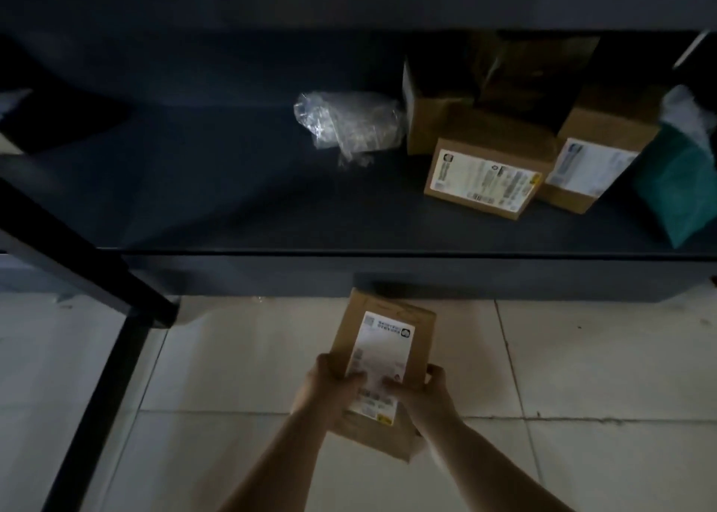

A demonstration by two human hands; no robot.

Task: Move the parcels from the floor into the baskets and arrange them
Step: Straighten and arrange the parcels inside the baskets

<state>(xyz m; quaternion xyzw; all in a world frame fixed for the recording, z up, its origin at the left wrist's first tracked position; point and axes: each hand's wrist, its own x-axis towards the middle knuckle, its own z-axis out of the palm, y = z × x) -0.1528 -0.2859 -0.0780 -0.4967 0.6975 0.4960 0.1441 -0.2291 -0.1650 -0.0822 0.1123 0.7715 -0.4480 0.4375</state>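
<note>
One brown cardboard parcel with a white shipping label (382,360) is held by both hands above the pale tiled floor (582,356), just in front of the dark front edge of the low dark grey shelf (232,201). The left hand (329,389) is curled round the parcel's left edge, its thumb laid across the label; the right hand (423,393) is clasped on the right edge in the same way — thumb on the label, fingers wrapped under the side. Neither hand is spread flat; both are closed on the box.

On the shelf, four cardboard boxes can be counted at the right. A flat labelled brown box (483,179) lies nearest the front, and a second labelled brown box (589,162) sits just beside it, to its right. A taller plain brown box (425,123) stands behind, and a dark box (531,73), barely lit, rests further back. One crumpled clear plastic packet (345,125) lies to the left of the boxes, near the tall one. One teal-green soft bag (679,185) is seen at the far right — touching or merely beside the second labelled box cannot be told. One black metal frame leg (97,317) slants across the left side.
</note>
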